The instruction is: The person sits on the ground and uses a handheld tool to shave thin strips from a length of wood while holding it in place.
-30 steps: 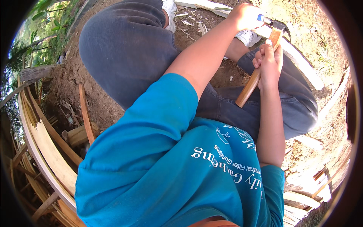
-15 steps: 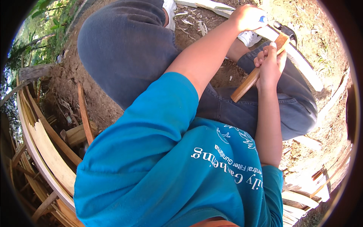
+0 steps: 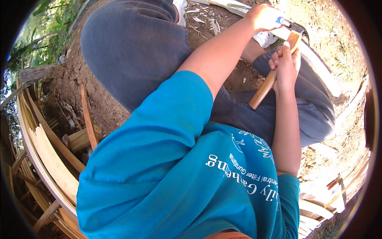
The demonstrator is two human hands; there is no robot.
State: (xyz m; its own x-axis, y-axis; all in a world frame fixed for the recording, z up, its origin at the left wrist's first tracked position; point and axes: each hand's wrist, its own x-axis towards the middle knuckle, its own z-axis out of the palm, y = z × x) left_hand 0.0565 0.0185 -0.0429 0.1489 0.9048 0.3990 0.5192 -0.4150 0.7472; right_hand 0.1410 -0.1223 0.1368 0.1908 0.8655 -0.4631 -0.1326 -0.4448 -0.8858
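Note:
My left hand [image 3: 262, 17] is closed at the far right, above a long pale wooden strip [image 3: 318, 67]. A blue end [image 3: 280, 20] sticks out of its fist; the rest of that tool is hidden. In my right hand [image 3: 287, 65] is a hammer [image 3: 294, 39], held around its wooden handle with the thumb along it. Its dark head, curved on one side, is beside the blue end, apparently touching it. The strip slants from near my left hand down to the right, past my bent leg.
My legs in dark trousers [image 3: 131, 51] are folded on bare soil. Pale wood shavings [image 3: 215, 27] lie by my white shoes [image 3: 264, 38]. Split wooden slats [image 3: 51, 153] are stacked at left, beside an upright stick [image 3: 88, 115]. More pale wood [image 3: 314, 209] lies at lower right.
The hammer's head has moved up and left toward the blue end in my left hand, and its handle end has shifted right. My left hand has barely moved.

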